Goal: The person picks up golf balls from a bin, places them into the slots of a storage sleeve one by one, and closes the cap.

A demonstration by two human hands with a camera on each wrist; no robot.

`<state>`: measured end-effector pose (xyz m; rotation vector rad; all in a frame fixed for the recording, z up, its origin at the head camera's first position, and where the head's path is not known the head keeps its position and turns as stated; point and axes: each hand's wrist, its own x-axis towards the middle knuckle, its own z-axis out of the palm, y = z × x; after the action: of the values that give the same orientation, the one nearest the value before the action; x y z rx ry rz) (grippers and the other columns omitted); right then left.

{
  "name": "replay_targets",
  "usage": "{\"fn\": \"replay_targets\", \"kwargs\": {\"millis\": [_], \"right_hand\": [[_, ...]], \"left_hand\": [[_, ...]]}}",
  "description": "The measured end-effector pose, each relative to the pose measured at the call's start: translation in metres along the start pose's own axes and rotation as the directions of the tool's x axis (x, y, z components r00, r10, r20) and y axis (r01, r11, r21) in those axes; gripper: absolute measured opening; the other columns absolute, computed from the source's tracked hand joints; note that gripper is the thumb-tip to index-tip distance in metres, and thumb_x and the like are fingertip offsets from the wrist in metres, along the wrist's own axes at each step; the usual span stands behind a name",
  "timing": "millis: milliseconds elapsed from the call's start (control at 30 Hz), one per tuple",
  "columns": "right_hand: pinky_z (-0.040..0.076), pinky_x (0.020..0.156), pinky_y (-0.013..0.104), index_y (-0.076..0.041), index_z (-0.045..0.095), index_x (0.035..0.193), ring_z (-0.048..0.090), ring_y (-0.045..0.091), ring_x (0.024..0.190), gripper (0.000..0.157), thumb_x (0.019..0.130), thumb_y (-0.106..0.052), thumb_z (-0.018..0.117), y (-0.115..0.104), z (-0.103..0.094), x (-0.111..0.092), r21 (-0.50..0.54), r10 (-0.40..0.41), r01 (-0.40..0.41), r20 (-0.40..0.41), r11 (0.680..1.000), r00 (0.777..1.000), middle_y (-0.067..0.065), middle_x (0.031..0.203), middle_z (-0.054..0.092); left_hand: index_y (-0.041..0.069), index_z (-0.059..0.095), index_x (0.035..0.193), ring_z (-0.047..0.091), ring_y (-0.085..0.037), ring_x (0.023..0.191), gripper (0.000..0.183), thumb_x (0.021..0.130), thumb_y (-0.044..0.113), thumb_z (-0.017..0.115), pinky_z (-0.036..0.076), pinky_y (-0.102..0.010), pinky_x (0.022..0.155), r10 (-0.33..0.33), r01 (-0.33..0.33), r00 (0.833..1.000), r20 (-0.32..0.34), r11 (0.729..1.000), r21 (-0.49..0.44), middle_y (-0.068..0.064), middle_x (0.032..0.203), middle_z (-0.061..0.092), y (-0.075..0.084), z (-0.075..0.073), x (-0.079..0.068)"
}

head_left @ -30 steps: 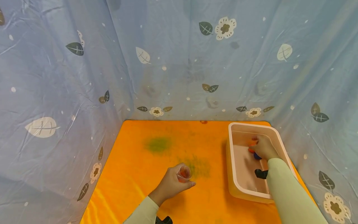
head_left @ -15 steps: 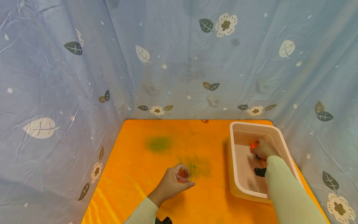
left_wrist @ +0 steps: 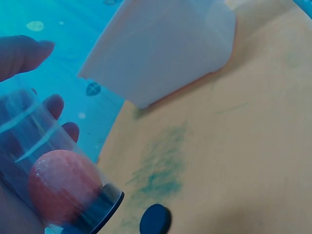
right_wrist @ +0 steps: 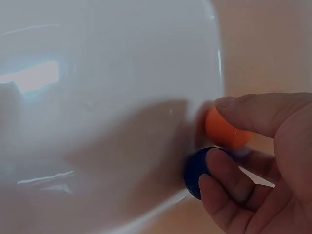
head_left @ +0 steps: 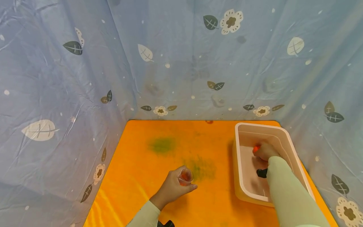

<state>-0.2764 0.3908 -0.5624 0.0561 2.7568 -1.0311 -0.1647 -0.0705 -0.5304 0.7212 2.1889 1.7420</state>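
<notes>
My left hand [head_left: 171, 187] grips a clear plastic cup [head_left: 185, 177] above the table, its mouth facing up toward the head camera. Through the cup's wall in the left wrist view shows a reddish ball [left_wrist: 63, 187], lying near the dark-edged base. Down inside a pale pink bin [head_left: 237, 164], my right hand [head_left: 266, 152] pinches an orange ball [right_wrist: 224, 127], with the thumb across its top. Below it in the right wrist view, a dark blue ball [right_wrist: 196, 171] sits against my curled fingertips. From the head, that blue ball is hidden under the hand.
The bin stands at the right end of an orange-covered table [head_left: 170, 132] with green smudges. Blue patterned curtains [head_left: 181, 63] close in the back and both sides. Black pieces [head_left: 262, 173] are strapped at the wrists. The bin's tall walls surround my right hand.
My right hand has closed in over the balls, and the blue one has gone out of sight in the head view. The left hand with the cup stays put. The head view has shifted slightly.
</notes>
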Motion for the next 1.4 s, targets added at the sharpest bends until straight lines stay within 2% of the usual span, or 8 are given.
{"fn": "replay_targets", "kwargs": {"millis": [200,333,467,800,900,1167,1267,1400], "right_hand": [[0.04,0.066,0.033,0.001,0.061,0.095,0.052,0.022,0.071,0.022,0.085,-0.014,0.072,0.001,0.008,0.007,-0.068,-0.056,0.056,0.001,0.996,0.998,0.004,0.078,0.056],[0.039,0.065,0.033,0.002,0.06,0.091,0.051,0.021,0.069,0.017,0.084,-0.01,0.071,-0.001,0.012,0.01,-0.081,-0.106,0.105,-0.008,0.991,0.994,0.005,0.075,0.054],[0.04,0.064,0.033,-0.001,0.059,0.09,0.051,0.022,0.068,0.012,0.084,-0.007,0.068,-0.002,0.012,0.011,-0.049,-0.084,0.084,-0.004,0.995,0.996,0.005,0.074,0.054],[0.04,0.061,0.032,0.003,0.059,0.092,0.05,0.02,0.065,0.015,0.083,-0.004,0.069,-0.007,0.012,0.01,-0.05,-0.072,0.072,0.012,0.996,0.997,0.004,0.073,0.056],[0.041,0.062,0.033,0.004,0.058,0.091,0.051,0.021,0.066,0.017,0.082,-0.003,0.07,-0.006,0.009,0.012,-0.034,-0.092,0.092,0.003,0.995,0.996,0.007,0.074,0.056],[0.043,0.062,0.034,0.004,0.054,0.1,0.051,0.022,0.069,0.033,0.08,-0.011,0.076,-0.008,-0.001,0.006,-0.028,-0.073,0.072,-0.039,0.997,0.997,0.012,0.081,0.057],[0.046,0.059,0.033,0.006,0.052,0.105,0.052,0.023,0.067,0.035,0.079,-0.006,0.073,-0.01,-0.004,0.003,0.013,-0.057,0.058,-0.046,0.998,0.997,0.014,0.084,0.058],[0.047,0.058,0.033,0.006,0.051,0.106,0.054,0.024,0.067,0.028,0.081,0.001,0.063,-0.012,-0.009,-0.001,0.074,-0.038,0.042,-0.056,0.996,0.998,0.014,0.086,0.057]], "left_hand": [[0.021,0.057,0.098,0.063,-0.02,0.091,0.026,0.083,0.03,0.077,0.054,-0.033,0.074,0.011,-0.011,1.0,0.001,1.0,0.01,-0.003,0.101,0.061,-0.002,-0.001,0.0],[0.015,0.058,0.1,0.063,-0.019,0.09,0.03,0.083,0.031,0.077,0.054,-0.033,0.074,0.003,-0.003,1.0,0.002,1.0,0.008,-0.003,0.101,0.061,-0.002,-0.001,-0.001],[0.008,0.058,0.101,0.063,-0.019,0.091,0.035,0.083,0.031,0.077,0.054,-0.033,0.074,-0.004,0.004,1.0,0.003,1.0,0.012,-0.003,0.101,0.061,-0.003,-0.002,0.0],[0.009,0.058,0.1,0.063,-0.019,0.091,0.03,0.084,0.026,0.077,0.054,-0.033,0.074,0.01,-0.01,1.0,-0.002,1.0,0.009,-0.003,0.1,0.06,-0.002,-0.002,0.001],[0.008,0.058,0.101,0.064,-0.021,0.091,0.03,0.084,0.024,0.077,0.055,-0.034,0.074,0.008,-0.008,1.0,-0.001,1.0,-0.001,-0.004,0.099,0.06,0.0,-0.002,0.001],[0.007,0.058,0.1,0.064,-0.023,0.091,0.027,0.084,0.019,0.077,0.054,-0.032,0.074,0.005,-0.005,1.0,0.003,1.0,-0.005,-0.005,0.1,0.061,0.021,-0.002,-0.004],[0.007,0.058,0.099,0.064,-0.02,0.09,0.026,0.084,0.018,0.076,0.054,-0.032,0.074,0.011,-0.011,1.0,0.007,1.0,-0.007,-0.005,0.1,0.061,0.026,-0.002,-0.006],[0.015,0.058,0.099,0.064,-0.02,0.09,0.024,0.084,0.021,0.077,0.054,-0.032,0.074,-0.001,0.001,1.0,0.002,1.0,0.0,-0.004,0.1,0.061,0.018,0.0,-0.006]]}}
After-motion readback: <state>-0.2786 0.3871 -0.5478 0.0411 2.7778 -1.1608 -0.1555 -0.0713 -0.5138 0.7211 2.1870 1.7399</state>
